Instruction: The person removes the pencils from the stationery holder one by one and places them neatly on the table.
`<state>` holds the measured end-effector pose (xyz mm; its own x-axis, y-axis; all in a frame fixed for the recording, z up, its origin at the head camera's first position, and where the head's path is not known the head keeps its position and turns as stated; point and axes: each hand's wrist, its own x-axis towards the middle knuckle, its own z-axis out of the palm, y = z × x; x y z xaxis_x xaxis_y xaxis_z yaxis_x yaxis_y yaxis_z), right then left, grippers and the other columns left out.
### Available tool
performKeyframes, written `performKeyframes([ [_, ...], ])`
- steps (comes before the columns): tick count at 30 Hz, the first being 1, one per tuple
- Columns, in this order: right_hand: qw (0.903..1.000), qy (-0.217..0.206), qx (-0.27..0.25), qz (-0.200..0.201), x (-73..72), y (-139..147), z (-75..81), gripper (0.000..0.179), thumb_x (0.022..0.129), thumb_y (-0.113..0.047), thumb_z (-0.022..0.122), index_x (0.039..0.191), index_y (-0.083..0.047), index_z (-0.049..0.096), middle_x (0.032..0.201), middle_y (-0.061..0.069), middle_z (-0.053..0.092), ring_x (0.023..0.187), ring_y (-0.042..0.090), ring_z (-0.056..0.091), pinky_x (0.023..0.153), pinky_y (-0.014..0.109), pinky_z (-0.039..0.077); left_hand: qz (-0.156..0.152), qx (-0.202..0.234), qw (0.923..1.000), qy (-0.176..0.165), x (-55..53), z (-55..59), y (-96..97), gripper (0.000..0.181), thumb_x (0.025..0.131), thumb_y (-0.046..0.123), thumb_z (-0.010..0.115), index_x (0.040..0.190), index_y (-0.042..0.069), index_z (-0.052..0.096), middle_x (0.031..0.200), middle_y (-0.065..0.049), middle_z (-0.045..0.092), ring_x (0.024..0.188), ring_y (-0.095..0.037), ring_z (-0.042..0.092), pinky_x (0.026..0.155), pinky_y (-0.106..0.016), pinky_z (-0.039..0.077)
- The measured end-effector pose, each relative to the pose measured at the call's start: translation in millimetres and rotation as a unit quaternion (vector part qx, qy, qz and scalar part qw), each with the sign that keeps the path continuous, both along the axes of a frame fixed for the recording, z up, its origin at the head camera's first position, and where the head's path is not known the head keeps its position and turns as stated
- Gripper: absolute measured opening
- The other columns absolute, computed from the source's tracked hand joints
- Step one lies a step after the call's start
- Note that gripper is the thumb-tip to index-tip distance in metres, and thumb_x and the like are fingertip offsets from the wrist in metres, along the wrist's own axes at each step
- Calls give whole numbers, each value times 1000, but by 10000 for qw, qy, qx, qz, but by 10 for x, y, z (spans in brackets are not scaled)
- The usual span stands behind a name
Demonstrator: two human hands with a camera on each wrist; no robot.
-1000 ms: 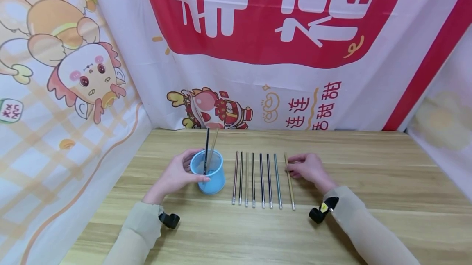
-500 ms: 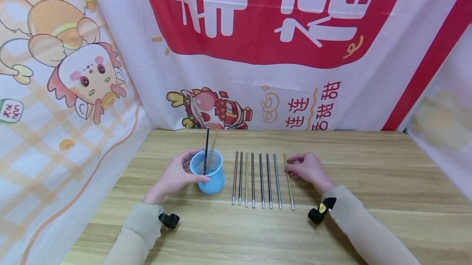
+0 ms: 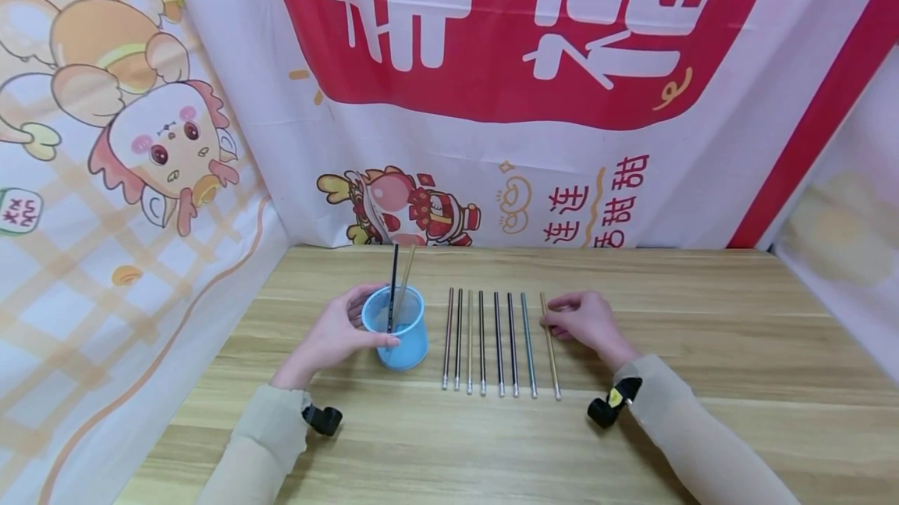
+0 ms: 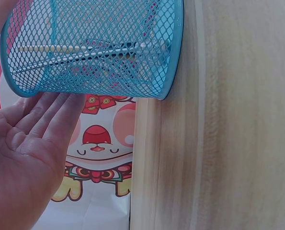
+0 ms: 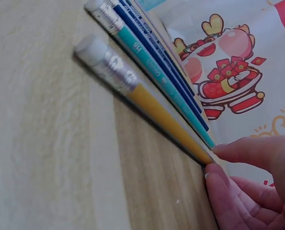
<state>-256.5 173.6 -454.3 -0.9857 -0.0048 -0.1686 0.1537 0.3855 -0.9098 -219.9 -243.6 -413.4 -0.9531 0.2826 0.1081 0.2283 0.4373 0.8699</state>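
Right hand (image 3: pixel 586 321) pinches the yellow, eraser-tipped pencil (image 3: pixel 551 346) flat on the desk (image 3: pixel 702 333); left hand (image 3: pixel 333 333), fingers relaxed, cups the blue mesh cup (image 3: pixel 396 327).

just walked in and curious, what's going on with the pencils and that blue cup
A person sits at a wooden table. Their left hand rests against a blue mesh cup that already has two pencils standing in it. Their right hand pinches the top end of the yellow pencil, the rightmost of a row of eight pencils lying side by side on the table. It looks just off the wood.
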Motion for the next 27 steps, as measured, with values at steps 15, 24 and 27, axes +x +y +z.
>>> performKeyframes([
  [15,9965,753,-353,0,40,41,471,59,91,-36,78,136,-1,61,120,16,68,108,35,66,96,46,55,48,-24,10000,8,10,14,3,87,72,32,95,145,14,51,142,-7,56,131,-29,53,111,-46,43],
  [24,9926,1116,-481,19,88,-160,837,65,83,-51,82,133,-12,66,127,6,68,115,23,63,101,42,51,78,-46,10000,1,16,13,-1,88,71,32,95,146,14,51,142,-7,56,130,-29,54,110,-46,43],
  [27,9914,1140,-628,117,100,-275,912,64,83,-51,83,132,-13,67,127,4,68,117,23,62,105,43,48,84,-62,9999,-5,18,14,-3,89,71,32,95,146,14,51,142,-8,56,130,-29,54,110,-46,43],
])
